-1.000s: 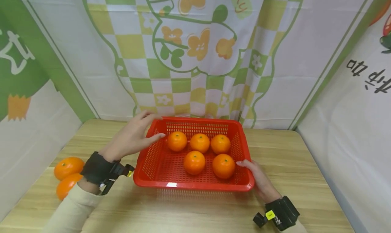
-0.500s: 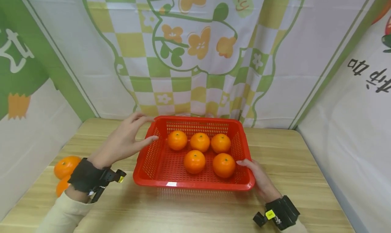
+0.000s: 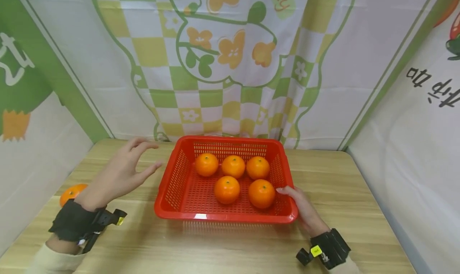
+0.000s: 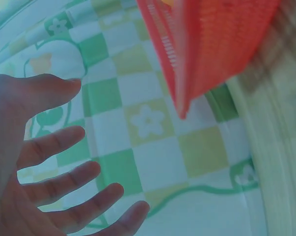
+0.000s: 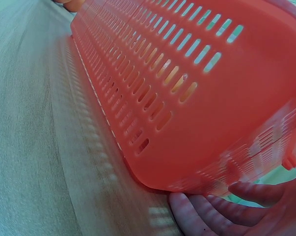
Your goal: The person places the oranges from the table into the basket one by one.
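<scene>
A red plastic basket with slotted walls stands on the wooden table. Inside it lie several oranges, three along the back and two in front. My right hand grips the basket's right end, thumb over the rim. In the right wrist view, its fingers lie against the outside of the red wall. My left hand is in the air left of the basket, holding nothing. Its fingers are spread and slightly bent in the left wrist view. Another orange sits at the table's left, partly hidden behind the left wrist.
The wooden table reaches to a checked, flowered curtain behind the basket. White printed sheets stand along both sides. Each wrist wears a black strap with a small camera.
My left hand has moved left, away from the basket's rim. Its wrist now covers a second loose orange that showed earlier. The right hand keeps its grip, and the oranges in the basket stay put.
</scene>
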Motion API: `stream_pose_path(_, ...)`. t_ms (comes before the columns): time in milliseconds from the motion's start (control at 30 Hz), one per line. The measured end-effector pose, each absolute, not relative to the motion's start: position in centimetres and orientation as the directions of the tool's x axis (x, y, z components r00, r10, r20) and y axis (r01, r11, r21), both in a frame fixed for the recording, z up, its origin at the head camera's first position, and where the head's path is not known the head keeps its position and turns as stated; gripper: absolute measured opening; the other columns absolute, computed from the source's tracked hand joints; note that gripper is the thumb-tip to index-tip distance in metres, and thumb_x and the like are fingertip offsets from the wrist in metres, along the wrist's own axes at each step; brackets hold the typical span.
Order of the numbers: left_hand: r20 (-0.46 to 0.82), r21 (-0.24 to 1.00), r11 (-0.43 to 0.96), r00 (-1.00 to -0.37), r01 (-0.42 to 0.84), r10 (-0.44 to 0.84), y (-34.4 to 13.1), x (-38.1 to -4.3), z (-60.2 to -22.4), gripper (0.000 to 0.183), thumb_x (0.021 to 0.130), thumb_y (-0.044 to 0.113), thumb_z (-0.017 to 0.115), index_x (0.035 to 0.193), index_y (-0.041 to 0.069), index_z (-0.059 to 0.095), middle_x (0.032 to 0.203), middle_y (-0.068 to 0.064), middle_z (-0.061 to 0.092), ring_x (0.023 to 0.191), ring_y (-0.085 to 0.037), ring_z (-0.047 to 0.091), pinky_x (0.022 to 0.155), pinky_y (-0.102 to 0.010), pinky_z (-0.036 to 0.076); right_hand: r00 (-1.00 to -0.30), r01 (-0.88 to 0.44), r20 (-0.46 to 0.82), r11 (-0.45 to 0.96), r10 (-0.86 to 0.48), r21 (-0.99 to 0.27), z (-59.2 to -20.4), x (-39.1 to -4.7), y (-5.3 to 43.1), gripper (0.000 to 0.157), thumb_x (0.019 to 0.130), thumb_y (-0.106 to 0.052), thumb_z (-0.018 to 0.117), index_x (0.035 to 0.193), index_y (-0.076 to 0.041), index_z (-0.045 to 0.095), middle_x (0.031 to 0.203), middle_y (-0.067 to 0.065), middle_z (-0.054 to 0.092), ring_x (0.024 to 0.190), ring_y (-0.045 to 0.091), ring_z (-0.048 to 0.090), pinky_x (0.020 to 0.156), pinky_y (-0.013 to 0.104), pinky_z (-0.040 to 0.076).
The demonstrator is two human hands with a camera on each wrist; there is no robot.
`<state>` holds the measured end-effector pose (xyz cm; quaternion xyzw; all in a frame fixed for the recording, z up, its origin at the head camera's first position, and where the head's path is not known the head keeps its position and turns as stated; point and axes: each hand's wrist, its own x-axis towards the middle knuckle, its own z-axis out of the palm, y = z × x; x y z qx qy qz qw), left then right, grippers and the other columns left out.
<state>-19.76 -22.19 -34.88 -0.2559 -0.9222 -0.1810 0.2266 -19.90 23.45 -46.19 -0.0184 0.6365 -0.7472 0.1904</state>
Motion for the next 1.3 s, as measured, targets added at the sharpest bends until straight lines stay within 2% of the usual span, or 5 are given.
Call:
stream_pose_path(267,0.480,0.224,0.842,-0.808,0.491,0.343,-24.4,-18.0,-35.9,0.048,0.076,0.023,0.077,0.114,0.003,0.057,0.110,-0.016,0.051,0.096,-0.034,0.050,0.073,-0.055,0.048,-0.926,0.250,-0.205,-0.108,-0.318,-0.962,-46.2,-20.1,23.3,0.050,0.095,-0.024,0.049,0.140,-0.006,0.035,0.125,0.017,0.056,0.100,0.036,0.059,0.082,0.045,0.052)
stream_pose_path(567,0.510,0.190,0.844,-0.785,0.501,0.351,-25.5,-17.5,-36.3,0.050,0.071,0.022,0.080,0.111,0.001,0.058,0.107,-0.017,0.052,0.092,-0.034,0.052,0.070,-0.055,0.049,-0.924,0.251,-0.204,-0.111,-0.324,-0.962,-46.3,-20.2,23.5,0.052,0.094,-0.025,0.051,0.140,-0.007,0.035,0.127,0.016,0.055,0.101,0.036,0.059,0.083,0.046,0.051)
stream_pose_path(900,0.422,0.238,0.889,-0.866,0.392,0.269,-27.1,-16.2,-37.4,0.054,0.072,0.028,0.081,0.114,0.005,0.059,0.110,-0.017,0.053,0.091,-0.036,0.054,0.067,-0.056,0.049,-0.925,0.250,-0.204,-0.109,-0.321,-0.962,-46.5,-20.1,23.2,0.052,0.095,-0.025,0.050,0.139,-0.003,0.035,0.125,0.017,0.056,0.101,0.036,0.059,0.083,0.047,0.051)
stream_pose_path(1167,0.392,0.242,0.904,-0.888,0.352,0.241,-29.1,-15.1,-37.9,0.059,0.070,0.034,0.082,0.114,0.003,0.058,0.110,-0.022,0.053,0.083,-0.037,0.056,0.063,-0.058,0.049,-0.930,0.270,-0.231,-0.107,-0.286,-0.957,-46.6,-20.2,23.4,0.051,0.092,-0.025,0.054,0.138,-0.007,0.038,0.127,0.015,0.055,0.102,0.033,0.059,0.083,0.046,0.051)
stream_pose_path(1300,0.345,0.243,0.917,-0.912,0.315,0.222,-30.2,-14.4,-38.1,0.062,0.071,0.042,0.079,0.113,0.002,0.058,0.110,-0.024,0.053,0.085,-0.039,0.054,0.066,-0.059,0.047,-0.928,0.269,-0.227,-0.113,-0.294,-0.956,-46.4,-20.1,23.5,0.052,0.093,-0.025,0.052,0.139,-0.007,0.036,0.128,0.016,0.054,0.102,0.034,0.058,0.083,0.046,0.051)
